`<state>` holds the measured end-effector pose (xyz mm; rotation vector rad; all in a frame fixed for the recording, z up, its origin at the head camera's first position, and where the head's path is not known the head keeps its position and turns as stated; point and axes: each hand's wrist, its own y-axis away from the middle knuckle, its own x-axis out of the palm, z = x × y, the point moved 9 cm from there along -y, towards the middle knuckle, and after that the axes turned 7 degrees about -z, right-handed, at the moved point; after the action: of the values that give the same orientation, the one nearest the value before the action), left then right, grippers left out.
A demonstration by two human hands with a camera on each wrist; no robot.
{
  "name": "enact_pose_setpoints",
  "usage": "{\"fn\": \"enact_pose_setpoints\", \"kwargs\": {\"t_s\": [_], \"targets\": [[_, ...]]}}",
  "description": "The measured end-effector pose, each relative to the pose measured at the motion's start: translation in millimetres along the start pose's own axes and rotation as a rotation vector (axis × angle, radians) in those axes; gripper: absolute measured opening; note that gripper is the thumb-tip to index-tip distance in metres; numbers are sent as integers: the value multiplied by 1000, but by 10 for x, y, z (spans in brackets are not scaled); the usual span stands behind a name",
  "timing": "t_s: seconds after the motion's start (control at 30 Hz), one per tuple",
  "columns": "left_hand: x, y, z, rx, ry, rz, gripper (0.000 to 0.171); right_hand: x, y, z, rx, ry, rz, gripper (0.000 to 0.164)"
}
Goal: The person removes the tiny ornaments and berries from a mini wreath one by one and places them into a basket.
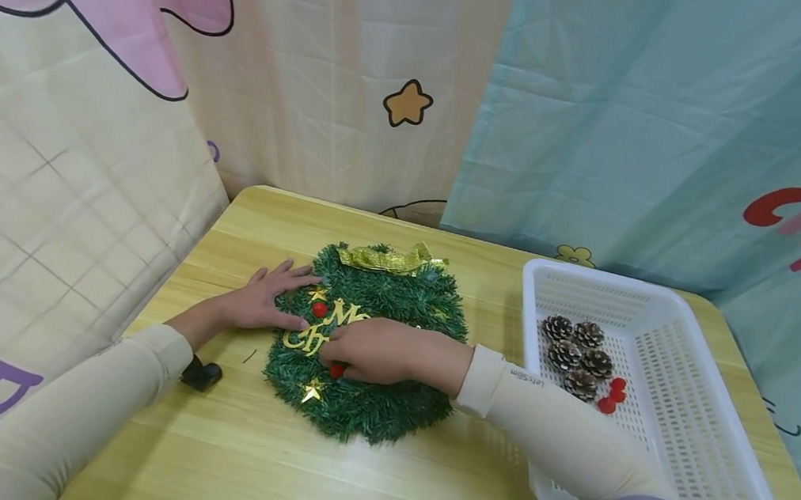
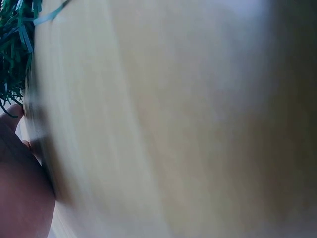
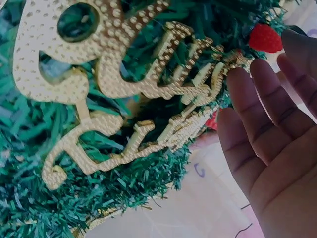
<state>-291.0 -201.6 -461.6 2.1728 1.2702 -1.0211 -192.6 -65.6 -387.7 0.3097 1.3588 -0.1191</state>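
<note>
A green tinsel wreath (image 1: 386, 415) lies on the table, with a gold lettered sign (image 1: 307, 339) on it, large in the right wrist view. My right hand (image 1: 377, 350) reaches over the wreath, thumb and forefinger pinching at a red berry (image 1: 337, 371) just below the sign; its stem is hidden. The other fingers are close to the gold letters. My left hand (image 1: 263, 301) rests with spread fingers on the wreath's left edge, beside another red berry (image 1: 320, 309) and a gold star (image 1: 318, 294). Another gold star (image 1: 312, 390) sits lower down. A gold ribbon (image 1: 385, 261) tops the wreath.
A white perforated basket (image 1: 685, 434) stands at the right, holding several pine cones (image 1: 564, 356) and red berries (image 1: 612, 396). Near my left forearm lies a small black object (image 1: 201, 374). Printed curtains (image 1: 340, 118) hang behind the wooden table (image 1: 268, 211).
</note>
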Motion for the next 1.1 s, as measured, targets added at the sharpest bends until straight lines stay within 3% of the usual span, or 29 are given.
{"fn": "enact_pose_setpoints", "kwargs": {"t_s": [0.27, 0.57, 1.1], "targets": [[-8, -9, -8, 0, -13, 2, 83, 41, -24, 0, 2, 57, -3, 22], [-17, 4, -28, -8, -5, 5, 83, 77, -44, -2, -13, 77, -6, 4], [-22, -5, -30, -9, -1, 4, 83, 16, -24, -31, -19, -71, -17, 13]]}}
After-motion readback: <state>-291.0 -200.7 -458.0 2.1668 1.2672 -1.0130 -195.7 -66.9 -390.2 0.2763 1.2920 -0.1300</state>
